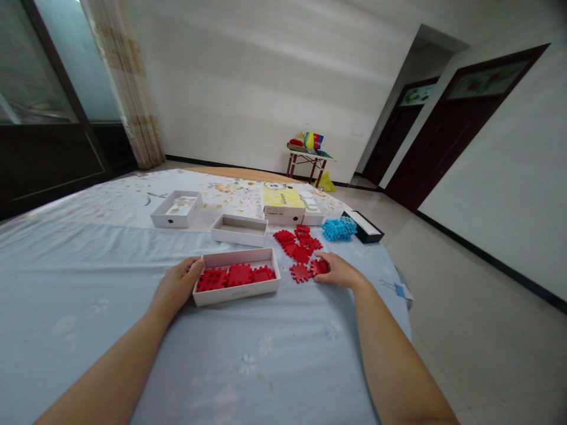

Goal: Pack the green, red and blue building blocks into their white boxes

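A white shallow box lies on the pale blue bed sheet and holds several red plastic block pieces. My left hand grips the box's left end, thumb on the rim. My right hand is closed on a red block piece just right of the box. More loose red pieces lie in a heap beyond it, one of them right beside my fingers.
An empty white box and another white box lie farther back. A yellow box, a blue pile of pieces and a black tray sit near the bed's far right edge. A small table stands by the wall.
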`<move>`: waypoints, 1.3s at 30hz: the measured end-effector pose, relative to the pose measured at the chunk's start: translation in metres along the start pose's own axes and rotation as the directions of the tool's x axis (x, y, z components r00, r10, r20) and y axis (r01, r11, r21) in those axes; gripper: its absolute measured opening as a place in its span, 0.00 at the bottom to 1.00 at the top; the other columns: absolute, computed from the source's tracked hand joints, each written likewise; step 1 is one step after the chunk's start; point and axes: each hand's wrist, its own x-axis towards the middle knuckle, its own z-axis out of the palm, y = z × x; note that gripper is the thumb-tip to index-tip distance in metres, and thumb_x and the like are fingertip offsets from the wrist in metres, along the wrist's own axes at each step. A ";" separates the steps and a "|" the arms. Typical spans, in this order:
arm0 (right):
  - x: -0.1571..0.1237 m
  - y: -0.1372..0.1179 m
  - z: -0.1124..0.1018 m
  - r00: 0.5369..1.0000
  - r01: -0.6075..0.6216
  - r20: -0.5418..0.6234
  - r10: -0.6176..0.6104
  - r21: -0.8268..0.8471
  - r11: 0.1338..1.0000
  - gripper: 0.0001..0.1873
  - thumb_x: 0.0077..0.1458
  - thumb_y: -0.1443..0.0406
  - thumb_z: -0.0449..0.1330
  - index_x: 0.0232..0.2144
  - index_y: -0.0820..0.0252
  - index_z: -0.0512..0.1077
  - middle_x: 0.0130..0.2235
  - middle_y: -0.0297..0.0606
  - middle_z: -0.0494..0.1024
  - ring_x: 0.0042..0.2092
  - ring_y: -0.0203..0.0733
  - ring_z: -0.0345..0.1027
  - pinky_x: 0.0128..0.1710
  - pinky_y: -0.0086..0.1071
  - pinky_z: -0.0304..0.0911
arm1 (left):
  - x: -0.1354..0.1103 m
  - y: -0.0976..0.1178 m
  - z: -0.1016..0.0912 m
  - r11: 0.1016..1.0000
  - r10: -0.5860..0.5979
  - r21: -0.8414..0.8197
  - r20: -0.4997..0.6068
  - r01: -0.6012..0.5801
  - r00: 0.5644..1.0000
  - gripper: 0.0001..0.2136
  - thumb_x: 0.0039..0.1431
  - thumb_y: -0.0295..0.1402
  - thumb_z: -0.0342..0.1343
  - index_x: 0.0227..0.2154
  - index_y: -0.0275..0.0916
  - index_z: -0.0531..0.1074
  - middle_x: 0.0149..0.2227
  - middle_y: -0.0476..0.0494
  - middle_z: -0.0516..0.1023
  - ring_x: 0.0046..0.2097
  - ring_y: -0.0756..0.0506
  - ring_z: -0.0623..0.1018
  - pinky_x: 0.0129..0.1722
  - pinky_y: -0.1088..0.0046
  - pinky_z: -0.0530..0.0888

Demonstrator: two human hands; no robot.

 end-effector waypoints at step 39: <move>-0.002 -0.074 0.017 0.964 0.262 0.040 -0.262 0.019 0.965 0.35 0.39 0.61 0.63 0.52 0.60 0.64 0.48 0.44 0.69 0.50 0.48 0.61 0.51 0.38 0.54 | -0.004 0.009 -0.002 1.000 0.000 0.003 -0.016 0.000 1.000 0.20 0.53 0.46 0.41 0.34 0.40 0.73 0.30 0.47 0.79 0.35 0.43 0.76 0.36 0.73 0.69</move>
